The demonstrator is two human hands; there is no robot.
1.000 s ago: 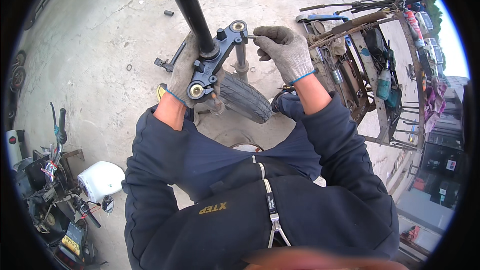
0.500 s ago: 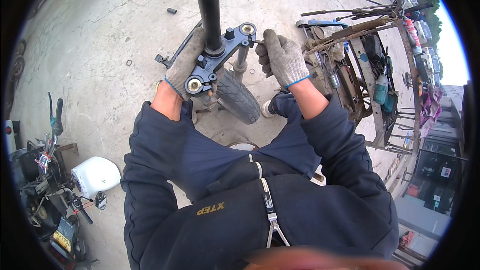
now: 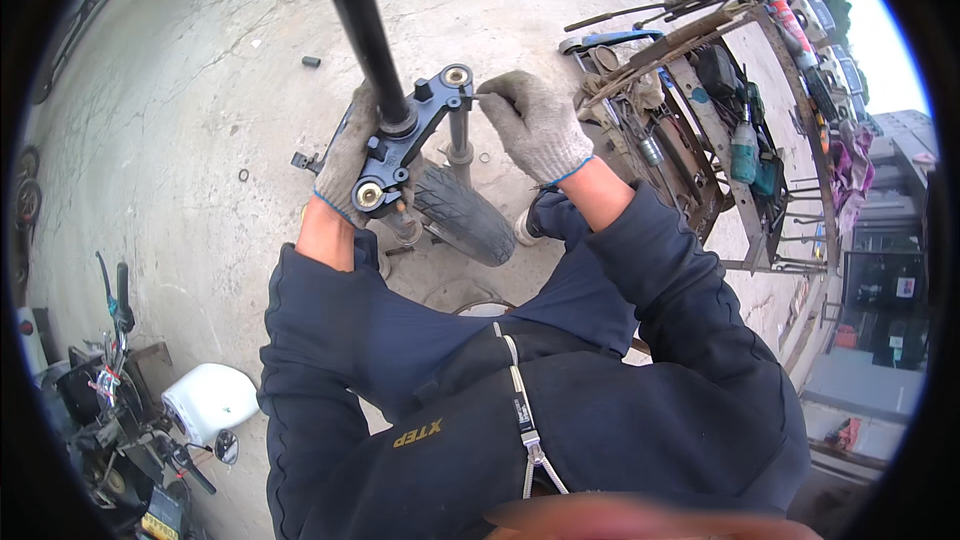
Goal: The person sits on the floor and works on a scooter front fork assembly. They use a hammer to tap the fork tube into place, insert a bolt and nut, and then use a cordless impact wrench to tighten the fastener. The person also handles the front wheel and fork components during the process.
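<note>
A black motorcycle fork clamp [image 3: 408,145] with a long steering stem [image 3: 365,35] stands over a front tyre [image 3: 465,215], slanting between my knees. Gripping the clamp's left side is my left hand [image 3: 346,165], in a dirty knitted glove; its fingers are partly hidden behind the metal. At the clamp's far right end, my gloved right hand [image 3: 535,125] is closed in a pinch on a small bolt [image 3: 476,97] by the round fork hole. The bolt is mostly covered by the fingertips. Below that end, a fork tube [image 3: 459,135] runs down toward the wheel.
A rusty metal rack [image 3: 690,130] with tools and a teal bottle [image 3: 744,152] stands at right. A parked motorbike [image 3: 110,420] and a white rounded cover [image 3: 210,402] are at lower left. On the concrete lie a short dark tube [image 3: 311,62] and a small ring [image 3: 243,175].
The view has shifted, so the clamp appears further left and lower. My right hand has turned about the bolt, its knuckles now higher and its fingers pointing left. My left hand keeps its grip.
</note>
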